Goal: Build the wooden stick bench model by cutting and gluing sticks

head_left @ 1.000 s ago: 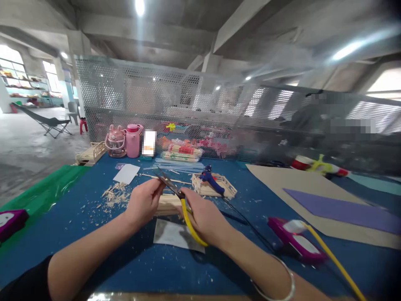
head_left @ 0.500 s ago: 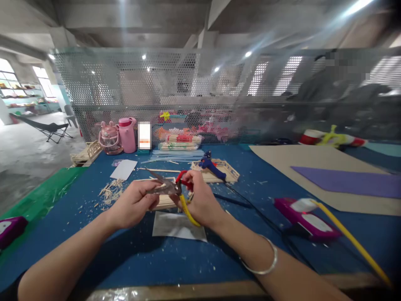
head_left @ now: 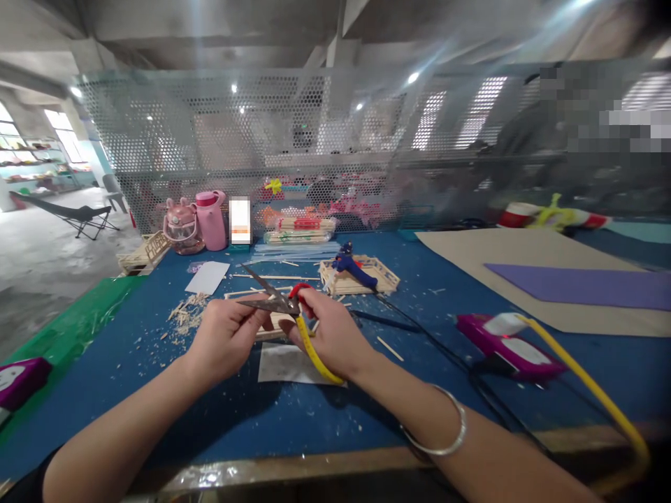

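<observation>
My right hand is wrapped round the handles of a pair of scissors, one handle red and one yellow. The blades stand apart and point left, over the fingers of my left hand. Those fingers are closed in a pinch beneath the lower blade; what they hold, if anything, is hidden. Behind and below both hands lies a small piece built of pale wooden sticks, partly covered by them. A grey-white paper sheet is on the blue table under the hands.
A blue glue gun rests on a wooden stick frame. Stick offcuts are heaped left, near a white card. A purple power strip with a yellow cable lies right. Pink bottles stand before a perforated screen.
The scissors have shifted slightly, their tips now a little higher and farther left. A loose stick by my right wrist shows more fully. The whole view has moved slightly.
</observation>
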`<act>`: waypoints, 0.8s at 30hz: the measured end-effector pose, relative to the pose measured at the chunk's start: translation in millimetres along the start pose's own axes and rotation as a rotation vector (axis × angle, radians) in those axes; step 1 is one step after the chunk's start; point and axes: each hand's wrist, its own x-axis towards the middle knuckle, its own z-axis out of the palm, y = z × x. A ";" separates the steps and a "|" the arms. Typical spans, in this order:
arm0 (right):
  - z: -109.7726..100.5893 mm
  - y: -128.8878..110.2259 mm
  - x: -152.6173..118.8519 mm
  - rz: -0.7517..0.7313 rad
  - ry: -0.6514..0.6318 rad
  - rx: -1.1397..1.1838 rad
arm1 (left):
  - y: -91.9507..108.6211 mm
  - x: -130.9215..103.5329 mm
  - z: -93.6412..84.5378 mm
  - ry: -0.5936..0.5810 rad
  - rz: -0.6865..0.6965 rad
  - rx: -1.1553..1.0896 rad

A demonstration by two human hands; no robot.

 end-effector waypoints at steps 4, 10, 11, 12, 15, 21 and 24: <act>-5.2 6.2 3.5 -0.156 0.006 0.073 | -0.2 5.3 -7.0 -0.406 -0.333 -0.560; -9.0 -2.3 2.0 -0.072 -0.011 0.074 | -0.6 -0.6 -1.1 -0.260 -0.240 -0.396; -8.9 -4.6 1.0 -0.022 -0.025 0.069 | -0.3 -2.3 1.1 -0.124 -0.155 -0.231; -8.6 -6.7 0.0 0.027 -0.042 0.067 | -0.1 -3.9 3.2 0.004 -0.076 -0.076; -7.6 -8.7 -2.1 0.129 -0.085 0.075 | 0.3 -5.8 7.3 0.176 0.039 0.176; -6.8 8.1 2.1 -0.044 -0.068 0.052 | 0.5 -1.4 4.9 -0.183 -0.301 -0.306; -8.3 12.4 4.2 -0.170 -0.051 0.076 | 0.4 -0.9 3.9 -0.396 -0.473 -0.740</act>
